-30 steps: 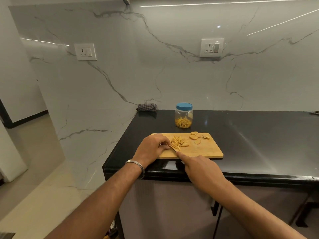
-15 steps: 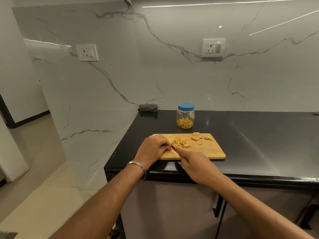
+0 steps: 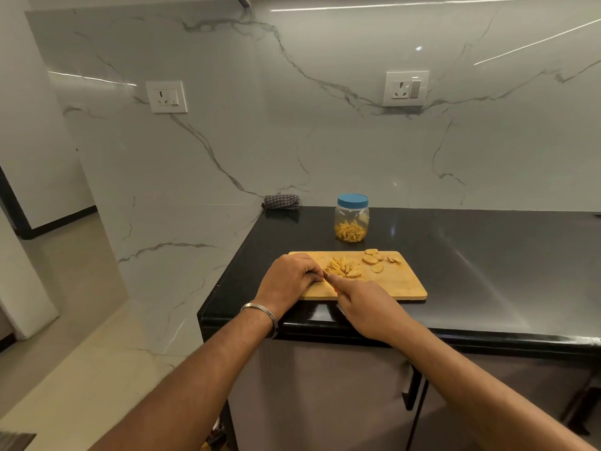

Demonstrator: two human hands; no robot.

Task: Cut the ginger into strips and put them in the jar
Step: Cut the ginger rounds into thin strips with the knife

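A wooden cutting board (image 3: pixel 396 283) lies on the black counter near its front edge. On it sit a pile of ginger strips (image 3: pixel 341 267) and several round ginger slices (image 3: pixel 374 260). My left hand (image 3: pixel 287 278) has its fingers curled down on the board's left part; what lies under them is hidden. My right hand (image 3: pixel 364 304) grips a knife (image 3: pixel 328 277), whose blade tip shows right beside the left fingertips. Behind the board stands a clear jar (image 3: pixel 352 219) with a blue lid on, holding ginger strips.
The black counter (image 3: pixel 487 255) stretches to the right of the board. A folded checked cloth (image 3: pixel 281 202) lies at the back left corner against the marble wall. The counter's left edge drops to the floor. Two wall sockets sit above.
My right hand with the knife has moved forward and left, up to the left fingertips. The left hand has stayed in place on the board.
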